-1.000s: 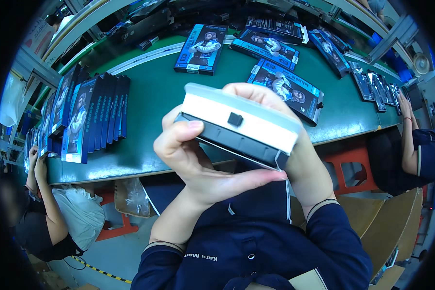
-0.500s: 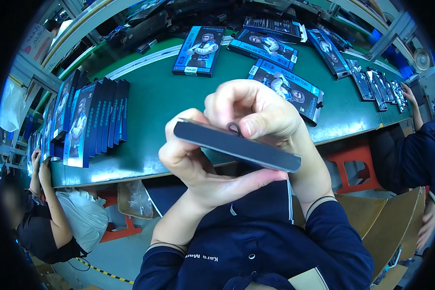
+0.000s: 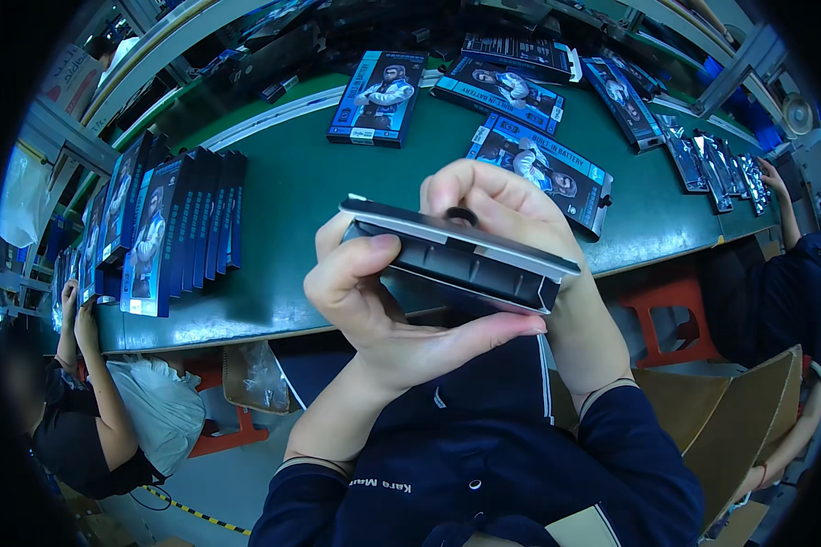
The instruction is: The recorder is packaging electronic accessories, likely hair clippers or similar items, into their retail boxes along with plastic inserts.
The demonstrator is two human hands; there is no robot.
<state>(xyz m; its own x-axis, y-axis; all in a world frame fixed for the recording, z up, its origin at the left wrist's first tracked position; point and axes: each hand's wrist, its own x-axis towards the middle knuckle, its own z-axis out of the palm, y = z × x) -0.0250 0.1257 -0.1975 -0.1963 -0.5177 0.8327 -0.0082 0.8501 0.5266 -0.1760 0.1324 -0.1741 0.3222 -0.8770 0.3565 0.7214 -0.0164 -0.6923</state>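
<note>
A flat dark cardboard box [image 3: 474, 270] is held end-on between my hands, above the table's near edge. Its near end gapes, with the lid edge lifted and a dark inside showing. My left hand [image 3: 369, 333] grips it from the left: the thumb lies along the underside and a fingertip presses into the gap. Behind the lid, my right hand [image 3: 520, 210] has its fingers curled against a small black loop [image 3: 462, 217] on the box. The lid partly hides those fingertips.
Upright printed boxes [image 3: 169, 228] stand in a row on the green table [image 3: 301, 201] at left. More boxes [image 3: 374, 98] lie across the back. Silvery packets [image 3: 716, 169] sit at far right. Co-workers are on both sides; a large carton [image 3: 743, 428] stands low at right.
The end of the box has opened, its lid edge rising from the body. A left fingertip has moved into the gap, and my right hand has shifted slightly along with the loop.
</note>
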